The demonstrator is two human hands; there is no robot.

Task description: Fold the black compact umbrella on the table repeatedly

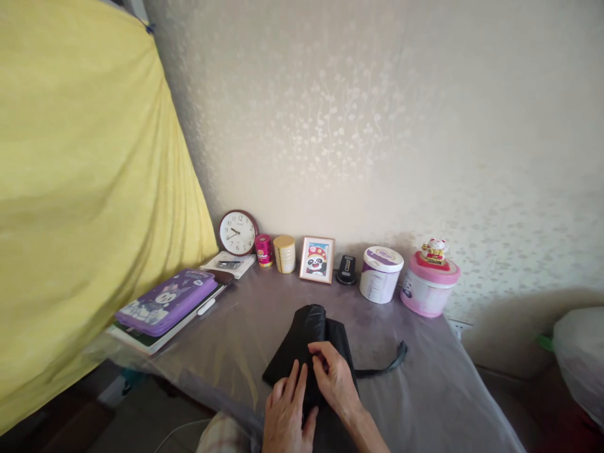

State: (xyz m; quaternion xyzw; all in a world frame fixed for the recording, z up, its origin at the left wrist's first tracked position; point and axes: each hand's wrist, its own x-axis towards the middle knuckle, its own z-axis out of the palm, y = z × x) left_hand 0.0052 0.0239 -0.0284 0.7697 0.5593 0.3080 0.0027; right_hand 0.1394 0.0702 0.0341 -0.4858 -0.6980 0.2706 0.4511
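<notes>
A black bag [306, 336] of shiny fabric lies folded on the grey table [425, 390], with a black strap [384, 365] trailing to its right. My left hand [287, 412] lies flat on the bag's near end, fingers stretched out. My right hand [334, 374] sits on the bag just beside it, fingers curled in a pinch on the fabric.
Along the wall stand a round clock [238, 231], a red can [263, 250], a yellow tin [284, 253], a framed panda picture [317, 259], a black device [347, 269], a white tub [381, 274] and a pink tub [429, 284] with a cat figure. A purple case [167, 301] lies left, beside a yellow curtain [85, 207].
</notes>
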